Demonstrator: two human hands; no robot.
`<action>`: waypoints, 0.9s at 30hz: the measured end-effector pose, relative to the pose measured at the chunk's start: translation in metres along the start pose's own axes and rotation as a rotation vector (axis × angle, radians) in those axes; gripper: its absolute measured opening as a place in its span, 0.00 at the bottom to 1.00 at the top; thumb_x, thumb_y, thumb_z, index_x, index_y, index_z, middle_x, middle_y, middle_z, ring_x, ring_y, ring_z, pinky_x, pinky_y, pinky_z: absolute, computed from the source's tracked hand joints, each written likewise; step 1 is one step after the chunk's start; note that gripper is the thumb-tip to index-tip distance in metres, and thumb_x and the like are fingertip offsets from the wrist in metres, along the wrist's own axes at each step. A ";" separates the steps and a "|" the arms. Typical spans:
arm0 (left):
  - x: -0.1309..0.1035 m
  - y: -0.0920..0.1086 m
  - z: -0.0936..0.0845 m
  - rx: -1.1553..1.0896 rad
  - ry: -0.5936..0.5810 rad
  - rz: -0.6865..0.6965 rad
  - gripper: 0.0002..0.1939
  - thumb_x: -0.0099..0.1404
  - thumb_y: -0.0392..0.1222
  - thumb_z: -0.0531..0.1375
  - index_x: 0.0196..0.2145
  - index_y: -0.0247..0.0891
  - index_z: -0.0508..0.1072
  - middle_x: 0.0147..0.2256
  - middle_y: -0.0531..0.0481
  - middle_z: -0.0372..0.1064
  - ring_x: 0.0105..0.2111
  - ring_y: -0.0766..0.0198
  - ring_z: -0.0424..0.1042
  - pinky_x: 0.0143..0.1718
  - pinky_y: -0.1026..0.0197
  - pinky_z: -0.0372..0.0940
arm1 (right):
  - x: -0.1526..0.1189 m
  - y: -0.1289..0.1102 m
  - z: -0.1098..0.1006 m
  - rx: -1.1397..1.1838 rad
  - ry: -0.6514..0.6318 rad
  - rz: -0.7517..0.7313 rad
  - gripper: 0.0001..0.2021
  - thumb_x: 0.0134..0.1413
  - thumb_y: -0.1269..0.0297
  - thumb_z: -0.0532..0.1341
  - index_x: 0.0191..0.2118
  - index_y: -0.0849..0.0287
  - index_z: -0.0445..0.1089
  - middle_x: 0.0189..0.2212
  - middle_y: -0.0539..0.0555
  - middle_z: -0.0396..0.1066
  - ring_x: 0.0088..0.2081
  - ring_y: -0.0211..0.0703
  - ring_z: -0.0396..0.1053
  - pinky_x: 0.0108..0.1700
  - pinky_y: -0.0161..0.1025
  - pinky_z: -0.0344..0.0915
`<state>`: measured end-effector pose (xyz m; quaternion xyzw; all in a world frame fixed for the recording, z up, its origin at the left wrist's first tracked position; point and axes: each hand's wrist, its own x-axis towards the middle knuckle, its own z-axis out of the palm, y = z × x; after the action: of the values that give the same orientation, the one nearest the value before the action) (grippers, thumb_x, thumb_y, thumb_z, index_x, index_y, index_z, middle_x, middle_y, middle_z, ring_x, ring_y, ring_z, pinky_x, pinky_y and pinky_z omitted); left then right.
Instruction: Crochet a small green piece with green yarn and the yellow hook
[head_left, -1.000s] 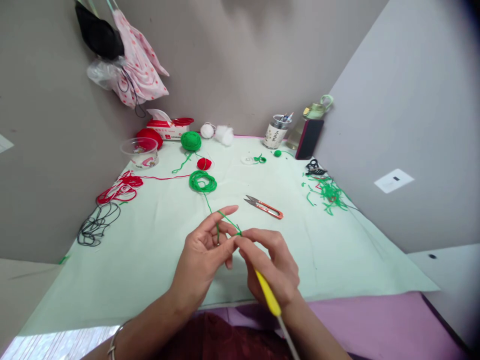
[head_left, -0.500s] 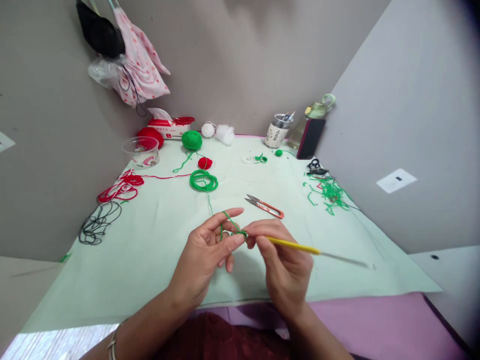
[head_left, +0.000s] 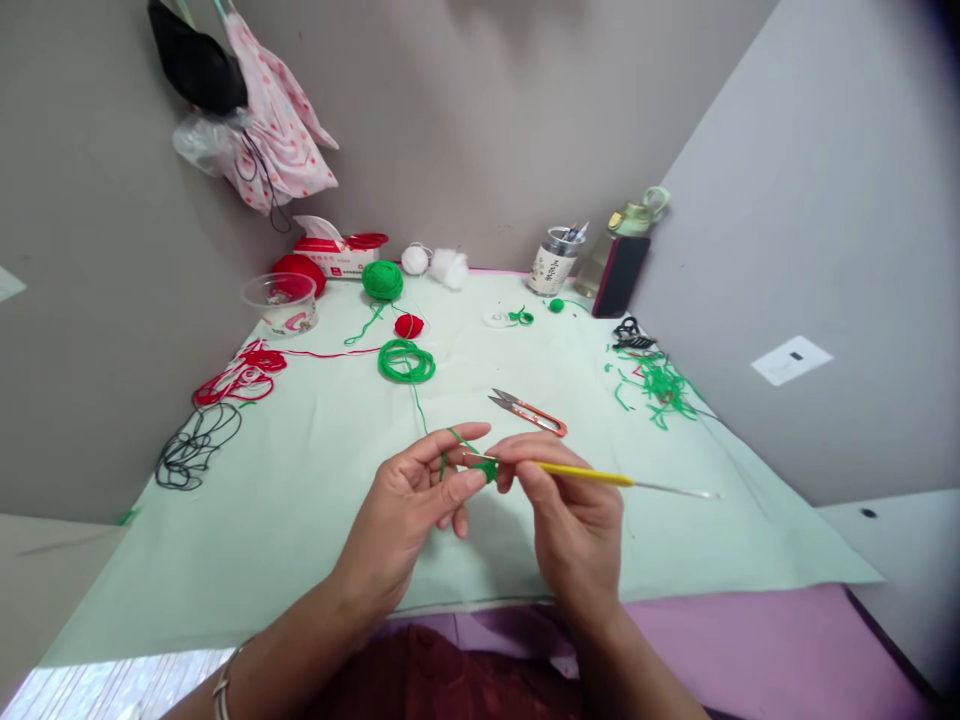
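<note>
My left hand (head_left: 409,510) pinches a small piece of green crochet work (head_left: 489,469) between thumb and fingers, with green yarn (head_left: 462,438) running over its raised index finger. In my right hand (head_left: 574,510) is a yellow-handled crochet hook (head_left: 592,474), held like a pen. Its thin tip lies at the crochet work, pointing left, and its other metal end sticks out to the right. From my left hand the strand leads back to a loose coil of green yarn (head_left: 406,362). Orange-handled thread snips (head_left: 529,411) lie just beyond my hands.
Along the back stand a green yarn ball (head_left: 382,281), a tissue box (head_left: 352,262), a pen cup (head_left: 555,264), a phone (head_left: 621,278) and a bottle (head_left: 637,217). Green yarn scraps (head_left: 664,392) lie at right. Red-white yarn (head_left: 244,372) and black cord (head_left: 196,447) are at left.
The crochet hook has turned closer to level and its tip now shows at the green work, more of which is visible. My right hand has shifted slightly; my left hand keeps its grip.
</note>
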<state>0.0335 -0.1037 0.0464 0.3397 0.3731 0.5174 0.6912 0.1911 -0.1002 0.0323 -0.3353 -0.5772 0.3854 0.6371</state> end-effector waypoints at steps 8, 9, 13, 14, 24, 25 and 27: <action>-0.001 0.001 -0.008 0.096 0.001 0.031 0.13 0.64 0.44 0.75 0.47 0.51 0.88 0.36 0.55 0.72 0.22 0.78 0.63 0.23 0.71 0.61 | 0.000 0.000 -0.004 0.163 -0.026 0.071 0.12 0.75 0.62 0.60 0.43 0.53 0.81 0.38 0.52 0.81 0.34 0.38 0.77 0.38 0.37 0.76; -0.002 0.001 -0.009 0.105 0.000 0.038 0.13 0.65 0.44 0.74 0.48 0.50 0.87 0.36 0.55 0.72 0.22 0.77 0.64 0.23 0.71 0.61 | -0.001 -0.002 -0.004 0.120 -0.032 0.046 0.12 0.76 0.64 0.59 0.44 0.53 0.81 0.38 0.52 0.81 0.35 0.38 0.77 0.39 0.37 0.76; -0.003 0.001 -0.007 0.169 0.034 0.085 0.14 0.65 0.42 0.74 0.48 0.49 0.87 0.34 0.55 0.71 0.23 0.75 0.67 0.25 0.70 0.63 | -0.005 -0.009 -0.005 -0.177 -0.066 -0.147 0.12 0.75 0.71 0.57 0.47 0.54 0.78 0.39 0.52 0.81 0.38 0.39 0.77 0.43 0.38 0.76; -0.004 0.001 -0.006 0.187 0.054 0.096 0.14 0.64 0.41 0.74 0.48 0.48 0.87 0.34 0.55 0.71 0.23 0.75 0.67 0.25 0.70 0.64 | -0.007 -0.010 -0.005 -0.258 -0.094 -0.221 0.12 0.74 0.73 0.56 0.48 0.55 0.77 0.39 0.53 0.81 0.40 0.40 0.78 0.44 0.38 0.76; -0.003 0.005 0.002 -0.173 -0.019 -0.157 0.24 0.60 0.40 0.77 0.54 0.38 0.84 0.26 0.61 0.64 0.18 0.80 0.48 0.18 0.75 0.57 | -0.009 0.000 -0.003 -0.451 -0.012 -0.357 0.14 0.71 0.75 0.59 0.49 0.52 0.80 0.38 0.54 0.79 0.39 0.45 0.77 0.39 0.42 0.75; -0.003 0.006 0.001 -0.186 -0.008 -0.156 0.23 0.60 0.39 0.77 0.53 0.38 0.84 0.27 0.60 0.65 0.18 0.81 0.47 0.18 0.75 0.56 | -0.007 -0.002 -0.003 -0.321 0.022 -0.274 0.13 0.72 0.73 0.59 0.48 0.52 0.80 0.35 0.53 0.78 0.37 0.44 0.76 0.38 0.41 0.74; -0.003 0.007 0.002 -0.170 0.003 -0.103 0.21 0.59 0.38 0.77 0.51 0.39 0.85 0.30 0.59 0.68 0.17 0.81 0.48 0.17 0.75 0.55 | -0.004 -0.002 -0.003 -0.100 0.037 -0.147 0.11 0.74 0.70 0.59 0.44 0.52 0.80 0.33 0.52 0.77 0.33 0.41 0.73 0.36 0.40 0.72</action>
<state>0.0312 -0.1046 0.0540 0.2594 0.3456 0.5116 0.7427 0.1940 -0.1047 0.0324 -0.3307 -0.6068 0.3020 0.6567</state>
